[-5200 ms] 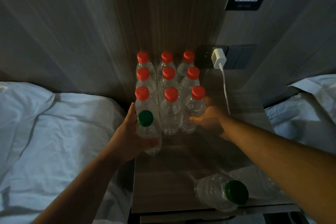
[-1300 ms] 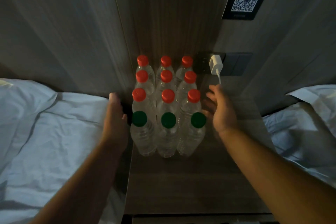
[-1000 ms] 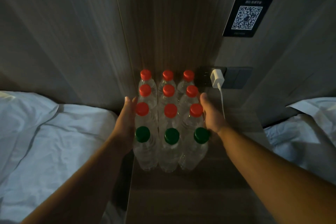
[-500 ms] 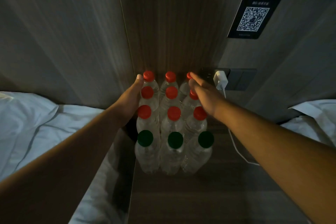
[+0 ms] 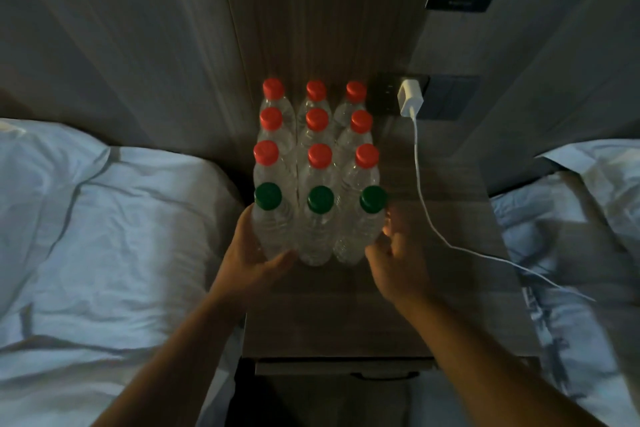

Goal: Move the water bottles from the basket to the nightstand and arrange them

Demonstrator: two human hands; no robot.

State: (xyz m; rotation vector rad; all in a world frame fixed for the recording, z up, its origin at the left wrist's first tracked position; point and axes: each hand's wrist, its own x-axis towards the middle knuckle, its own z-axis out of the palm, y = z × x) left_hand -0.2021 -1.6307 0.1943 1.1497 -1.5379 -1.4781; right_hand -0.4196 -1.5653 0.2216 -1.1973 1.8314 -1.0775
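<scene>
Left grip (image 5: 249,262) curls round the front-left green-capped bottle (image 5: 277,232) on the nightstand surface (image 5: 339,315), right grip (image 5: 398,263) blurred alongside, closure indeterminate; an uneven push risks toppling the packed bottles (image 5: 320,168).

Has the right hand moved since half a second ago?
Yes. The right hand has pulled back from the back row beside the charger to the front right green-capped bottle.

R hand (image 5: 398,263) blurry (fingertips (image 5: 387,224) esp.)
</scene>
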